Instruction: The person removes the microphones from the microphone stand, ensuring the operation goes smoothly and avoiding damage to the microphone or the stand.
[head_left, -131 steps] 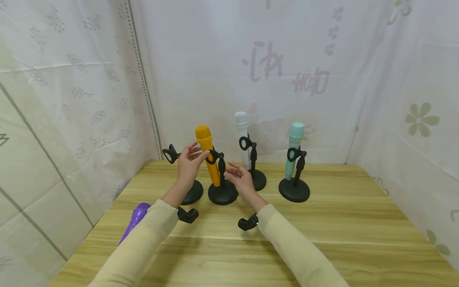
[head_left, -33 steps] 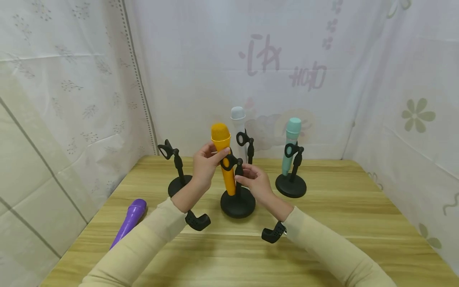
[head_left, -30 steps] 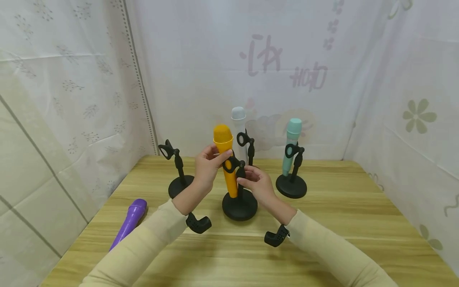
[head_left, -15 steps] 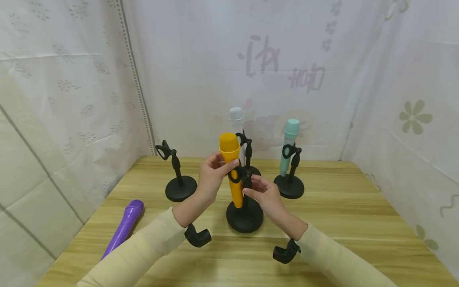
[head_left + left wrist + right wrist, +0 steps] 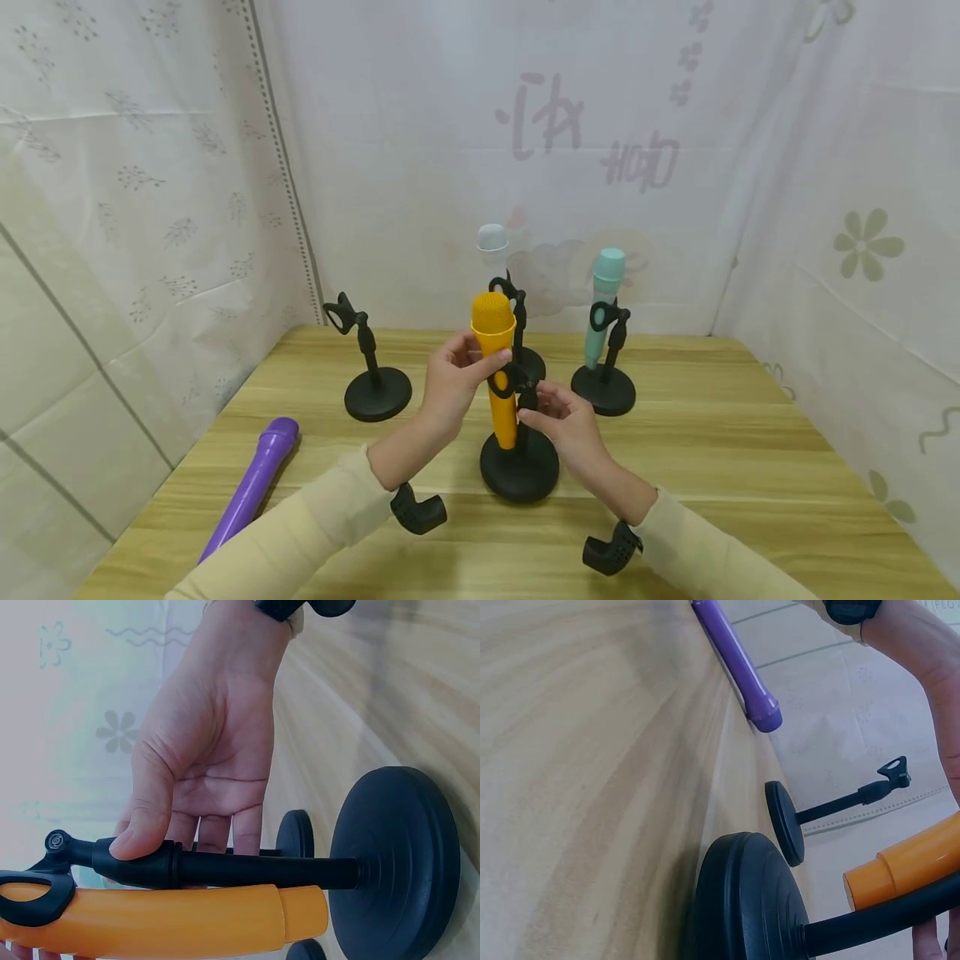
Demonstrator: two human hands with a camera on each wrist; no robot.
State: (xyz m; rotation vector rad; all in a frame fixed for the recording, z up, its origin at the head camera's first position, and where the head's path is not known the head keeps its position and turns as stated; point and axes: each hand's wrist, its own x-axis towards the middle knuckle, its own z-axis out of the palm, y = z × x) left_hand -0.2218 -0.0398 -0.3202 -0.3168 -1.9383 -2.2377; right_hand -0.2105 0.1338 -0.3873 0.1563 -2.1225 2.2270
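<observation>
An orange microphone [image 5: 492,317] leans in the clip of a black microphone stand [image 5: 519,475], head up. My left hand [image 5: 450,383] pinches the microphone's upper body, thumb in front and fingers behind. On the other side, my right hand [image 5: 573,429] grips the stand's post just below the clip joint. The left wrist view shows the right hand's thumb [image 5: 146,825] laid along the post, with its fingers passing behind. The microphone's tail end [image 5: 870,883] hangs close over the stand's round base in the right wrist view.
A purple microphone [image 5: 251,483] lies on the wooden table [image 5: 675,467] at left. Behind it stands a bare microphone stand [image 5: 377,392]. Farther back, a white microphone [image 5: 492,239] and a mint one [image 5: 609,271] sit in stands. Patterned curtains [image 5: 405,125] enclose the table.
The stand with the orange microphone has come forward and to the right, away from the back row. Both hands, earlier beside it with looser fingers, now hold the microphone and post.
</observation>
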